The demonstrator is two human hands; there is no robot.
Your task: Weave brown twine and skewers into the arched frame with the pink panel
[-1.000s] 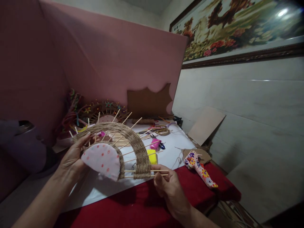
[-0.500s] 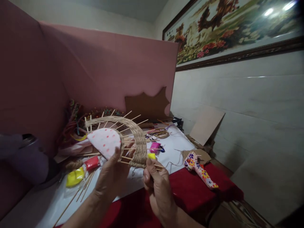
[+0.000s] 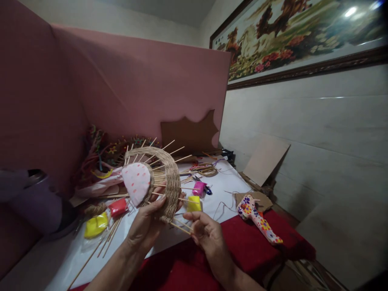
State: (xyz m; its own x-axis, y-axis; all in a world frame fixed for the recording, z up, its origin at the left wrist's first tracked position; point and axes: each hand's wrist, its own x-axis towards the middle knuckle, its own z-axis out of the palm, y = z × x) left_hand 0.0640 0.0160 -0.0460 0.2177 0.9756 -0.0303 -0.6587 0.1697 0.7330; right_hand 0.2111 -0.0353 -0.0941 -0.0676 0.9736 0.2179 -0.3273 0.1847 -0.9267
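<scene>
Left hand (image 3: 148, 218) grasps the lower end of the twine-woven fan frame (image 3: 172, 178), thumb in front and fingertips showing past the band's outer edge. Tilted above the bench (image 3: 226, 184), the frame rises from that hand, its dotted cloth half-disc (image 3: 136, 182) facing up. At the frame's near end, the right hand (image 3: 210, 236) has its fingers closed around the ends of 2 protruding sticks (image 3: 182, 227). Part of the left hand's fingers is hidden behind the weave. Clutter blurs together beyond the frame, and the framed picture (image 3: 273, 44) is cut off at the view's edge.
</scene>
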